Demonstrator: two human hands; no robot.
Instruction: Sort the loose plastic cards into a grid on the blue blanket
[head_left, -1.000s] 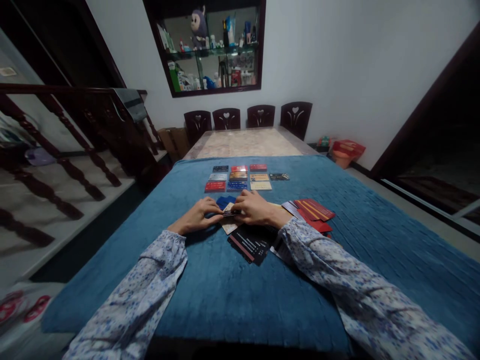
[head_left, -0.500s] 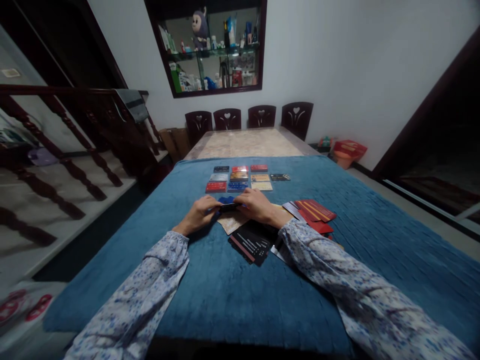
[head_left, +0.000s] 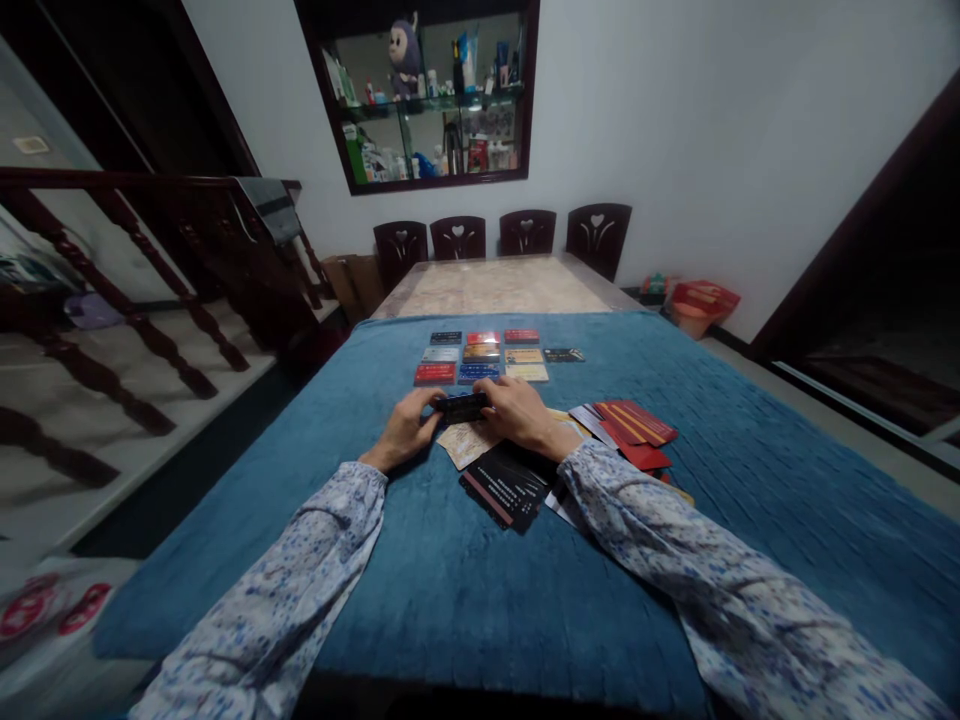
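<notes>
Between my two hands I hold a black card point(head_left: 463, 407) by its short ends. My left hand point(head_left: 409, 430) pinches its left end, and my right hand point(head_left: 517, 412) grips the right end. Just beyond lie cards in rough rows, among them a red card point(head_left: 434, 374), a blue card point(head_left: 480, 373) and a cream card point(head_left: 527, 372). Off to their right is a single dark card point(head_left: 563, 355). Below the held card rest a pale patterned sheet point(head_left: 466, 443) and black printed folders point(head_left: 504, 488), partly under my right wrist. Red folders point(head_left: 637, 424) are piled right of that wrist.
A blue cloth point(head_left: 420, 590) covers the near part of the table, with the marble-patterned top point(head_left: 495, 285) bare beyond it. Dark chairs point(head_left: 527, 233) line the far wall below a display shelf point(head_left: 427, 103). A wooden railing point(head_left: 150, 260) runs at left; a red-lined bin point(head_left: 697, 305) stands right.
The black card has tilted, so more of its face shows now. A blue piece seen behind it is no longer visible. Both hands keep their grip, and the view has shifted slightly.
</notes>
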